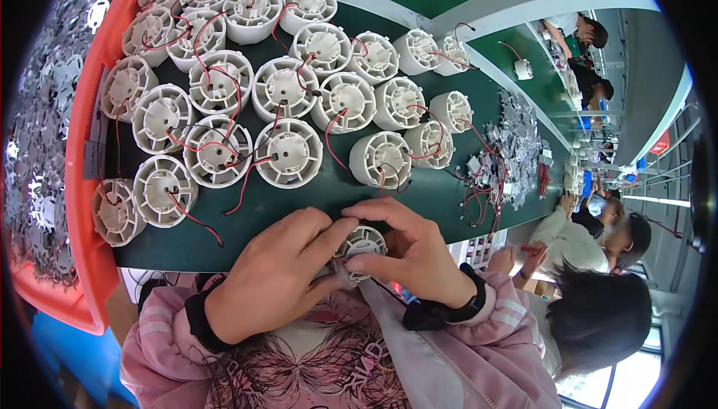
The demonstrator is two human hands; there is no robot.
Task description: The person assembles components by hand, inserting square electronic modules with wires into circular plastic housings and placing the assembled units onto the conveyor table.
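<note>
Between my two hands, at the table's near edge, is a white round plastic housing [363, 246], partly covered by my fingers. My left hand [275, 268] grips its left side, thumb and fingers bent in around it. My right hand [410, 253] closes on it from the right, with the index finger arched over the far rim and the thumb across its near part. Something thin and pale shows by the left fingertips, too hidden to name. Many like housings [287, 153] with red and black wires stand on the green table [254, 218] beyond my hands.
On the left, an orange bin [88, 184] holds a heap of small silvery metal pieces [41, 110]. Loose wired connectors [486, 177] and flat metal parts [516, 128] lie at the right. A co-worker [598, 319] sits close on my right; others work farther along.
</note>
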